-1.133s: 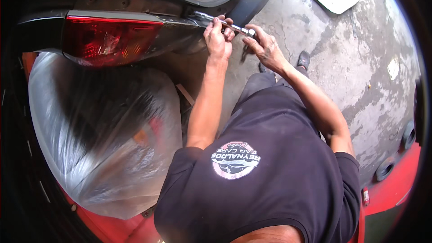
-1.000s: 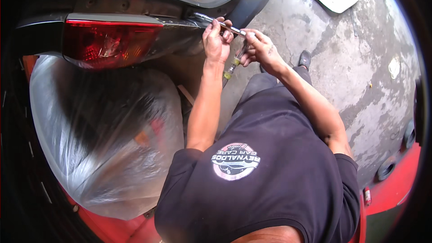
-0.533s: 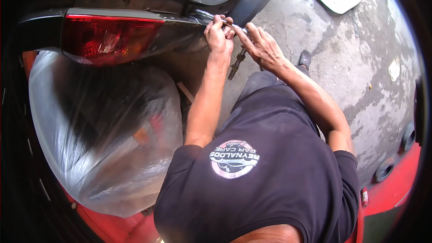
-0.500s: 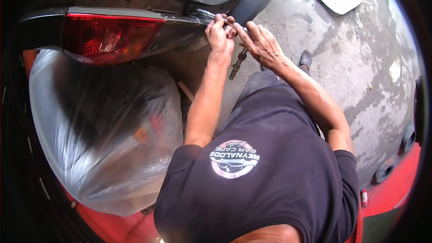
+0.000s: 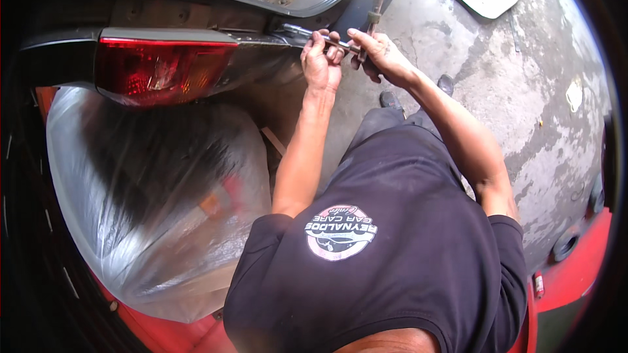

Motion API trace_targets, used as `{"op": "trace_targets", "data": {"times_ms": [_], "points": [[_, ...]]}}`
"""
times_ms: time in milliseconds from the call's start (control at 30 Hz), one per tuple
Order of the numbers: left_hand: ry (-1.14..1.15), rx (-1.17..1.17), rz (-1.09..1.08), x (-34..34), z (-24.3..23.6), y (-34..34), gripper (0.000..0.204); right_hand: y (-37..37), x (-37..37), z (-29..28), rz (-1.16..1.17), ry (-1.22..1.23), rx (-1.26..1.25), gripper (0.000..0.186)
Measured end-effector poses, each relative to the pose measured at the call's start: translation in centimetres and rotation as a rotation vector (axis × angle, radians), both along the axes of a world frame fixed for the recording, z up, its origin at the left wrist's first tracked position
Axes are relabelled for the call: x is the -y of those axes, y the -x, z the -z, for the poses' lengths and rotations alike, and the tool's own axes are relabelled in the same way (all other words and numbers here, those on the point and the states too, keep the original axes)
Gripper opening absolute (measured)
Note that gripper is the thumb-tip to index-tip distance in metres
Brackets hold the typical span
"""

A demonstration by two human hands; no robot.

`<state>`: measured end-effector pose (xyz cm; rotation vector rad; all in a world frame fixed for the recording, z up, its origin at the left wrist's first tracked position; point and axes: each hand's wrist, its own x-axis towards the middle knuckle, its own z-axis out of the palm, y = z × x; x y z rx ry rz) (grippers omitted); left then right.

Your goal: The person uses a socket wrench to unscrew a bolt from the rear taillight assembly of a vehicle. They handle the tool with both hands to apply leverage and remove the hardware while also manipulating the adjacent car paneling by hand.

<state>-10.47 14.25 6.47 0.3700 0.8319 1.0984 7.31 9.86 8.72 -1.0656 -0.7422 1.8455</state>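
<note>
My left hand (image 5: 322,62) is closed around the steel bar (image 5: 297,29); my right hand (image 5: 391,60) grips the worn handle (image 5: 377,14) near their joint. Bar's far end lies at the car body (image 5: 261,54), right of the tail light (image 5: 167,68). Work appears unfinished; amount done indeterminable. Plastic-covered bulk (image 5: 157,209) crowds below.

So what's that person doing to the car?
Someone in a dark shirt is at the back corner of a dark car, holding a metal tool with both hands. The left hand curls around its shaft, whose far end is at the car's edge, right of the red tail light. The right hand grips its handle, which points away from them.
</note>
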Motion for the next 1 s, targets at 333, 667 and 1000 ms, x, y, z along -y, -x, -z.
{"op": "trace_targets", "data": {"times_ms": [333,667,1000], "points": [[0.031,-0.081,-0.049,0.2,-0.5,-0.9,0.022,-2.0,3.4,-0.4,0.163,-1.186,1.592,0.045],[0.057,-0.179,-0.001,-0.7,-1.0,0.4,0.023,0.6,1.0,3.0,-0.012,-0.570,0.761,0.040],[-0.191,-0.356,-0.095,0.2,0.4,-1.2,0.019,1.7,1.6,1.9,0.086,0.200,-0.170,0.041]]}}
